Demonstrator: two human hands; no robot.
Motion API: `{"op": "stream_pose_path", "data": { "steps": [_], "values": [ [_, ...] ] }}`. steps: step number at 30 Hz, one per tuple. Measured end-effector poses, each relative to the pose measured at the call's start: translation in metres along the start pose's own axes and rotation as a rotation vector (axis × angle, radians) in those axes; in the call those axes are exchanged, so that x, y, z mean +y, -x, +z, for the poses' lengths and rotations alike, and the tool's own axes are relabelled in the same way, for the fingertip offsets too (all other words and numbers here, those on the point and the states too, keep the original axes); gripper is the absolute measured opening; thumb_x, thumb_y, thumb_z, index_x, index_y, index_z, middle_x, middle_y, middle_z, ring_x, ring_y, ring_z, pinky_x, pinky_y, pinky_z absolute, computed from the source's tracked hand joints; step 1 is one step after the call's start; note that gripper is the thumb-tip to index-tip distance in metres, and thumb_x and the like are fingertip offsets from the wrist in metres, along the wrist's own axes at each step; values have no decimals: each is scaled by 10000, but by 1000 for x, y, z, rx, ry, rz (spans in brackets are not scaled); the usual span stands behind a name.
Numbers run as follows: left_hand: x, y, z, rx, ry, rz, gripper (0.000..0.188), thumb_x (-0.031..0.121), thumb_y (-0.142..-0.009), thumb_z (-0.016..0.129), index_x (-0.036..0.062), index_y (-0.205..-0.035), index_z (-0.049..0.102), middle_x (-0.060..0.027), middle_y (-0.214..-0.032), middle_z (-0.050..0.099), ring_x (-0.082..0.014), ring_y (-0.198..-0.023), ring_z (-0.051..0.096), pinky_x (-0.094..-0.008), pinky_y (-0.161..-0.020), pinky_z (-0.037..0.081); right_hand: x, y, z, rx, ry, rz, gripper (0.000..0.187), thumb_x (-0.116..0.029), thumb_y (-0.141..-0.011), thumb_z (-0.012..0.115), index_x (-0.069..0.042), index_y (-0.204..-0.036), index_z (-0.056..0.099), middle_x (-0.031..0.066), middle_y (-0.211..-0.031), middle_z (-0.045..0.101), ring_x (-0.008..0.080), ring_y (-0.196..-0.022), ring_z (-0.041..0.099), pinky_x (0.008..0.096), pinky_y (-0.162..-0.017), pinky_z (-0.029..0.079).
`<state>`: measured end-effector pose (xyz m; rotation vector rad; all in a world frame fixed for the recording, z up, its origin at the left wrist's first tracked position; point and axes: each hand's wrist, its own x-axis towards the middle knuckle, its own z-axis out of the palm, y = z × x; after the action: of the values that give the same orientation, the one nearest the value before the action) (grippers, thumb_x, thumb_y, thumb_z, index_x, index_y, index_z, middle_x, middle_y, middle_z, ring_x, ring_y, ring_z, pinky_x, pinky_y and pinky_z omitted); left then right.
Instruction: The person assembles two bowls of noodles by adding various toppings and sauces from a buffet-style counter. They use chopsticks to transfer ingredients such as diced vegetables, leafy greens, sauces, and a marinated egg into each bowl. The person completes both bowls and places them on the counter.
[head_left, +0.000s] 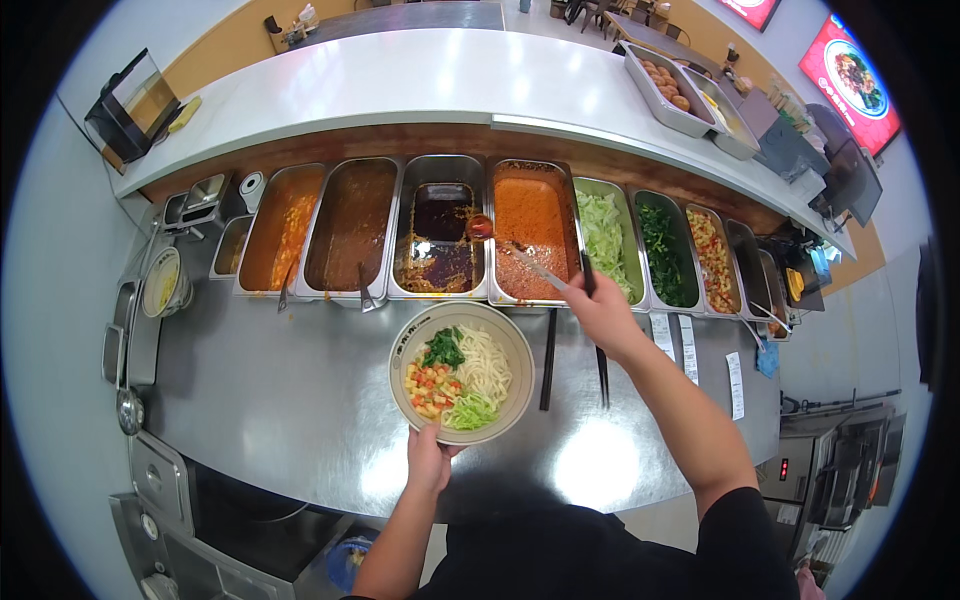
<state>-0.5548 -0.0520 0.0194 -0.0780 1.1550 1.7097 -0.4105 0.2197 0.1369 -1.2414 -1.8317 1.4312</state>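
My left hand (430,460) grips the near rim of a pale bowl (400,400), tilted slightly over the counter. Inside are white noodles (485,365), dark greens (445,347), diced red and yellow vegetables (430,388) and shredded lettuce (470,410). My right hand (603,312) is closed round the handle of a ladle (480,228). The ladle's head, with reddish sauce in it, hangs by the wall between the dark sauce pan (398,250) and the orange sauce pan (580,215). Dark chopsticks (603,380) pass through the same hand, sticking out above and below it.
Pans of brown sauce (350,215), lettuce (600,230), greens (660,250) and diced vegetables (712,260) line the far edge. Another dark chopstick pair (548,360) and paper slips (735,385) lie on the steel counter (270,400). A second bowl (165,285) stands at left.
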Motion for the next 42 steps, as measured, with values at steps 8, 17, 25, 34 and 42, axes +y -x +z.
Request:
{"op": "stream_pose_path", "data": {
  "steps": [8, 17, 25, 34, 42],
  "values": [
    [24, -2, -5, 130, -32, 34, 376, 142, -940, 350, -4, -1282, 411, -159, -1085, 598, -182, -719, 589, -297, -535, 488, -21, -72, 76, -172, 1077, -434, 156, -176, -845, 561, -52, -920, 615, 169, -799, 691, 355, -782, 681, 469, -698, 527],
    [17, -7, -21, 85, -27, 28, 340, 174, -968, 374, 63, -1286, 418, -105, -1085, 596, -172, -799, 597, -288, -565, 468, -35, -88, 100, -401, 865, -265, 120, -142, -791, 630, -37, -845, 652, 172, -799, 678, 322, -823, 672, 422, -722, 523],
    [16, -8, -27, 50, 2, 21, 322, 127, -973, 379, 67, -1289, 377, -75, -980, 573, -113, -653, 507, -244, -487, 368, -32, -74, 57, -349, 272, 252, 152, -173, -834, 649, -68, -765, 564, 2, -632, 519, 108, -519, 453, 284, -466, 341],
    [17, -9, -25, 74, -4, 2, 319, 130, -979, 375, 66, -1291, 380, -71, -983, 571, -108, -653, 502, -245, -494, 375, -3, -66, 46, -344, 120, 344, 183, -191, -813, 637, -87, -712, 525, -4, -586, 455, 114, -462, 397, 287, -428, 302],
    [17, -7, -22, 91, -37, 25, 345, 191, -986, 366, 69, -1307, 401, -97, -1045, 604, -150, -731, 579, -281, -542, 443, -11, -66, 37, -387, 16, 441, 211, -176, -827, 632, -110, -682, 493, -26, -566, 428, 95, -448, 363, 282, -416, 263]
  ]
}}
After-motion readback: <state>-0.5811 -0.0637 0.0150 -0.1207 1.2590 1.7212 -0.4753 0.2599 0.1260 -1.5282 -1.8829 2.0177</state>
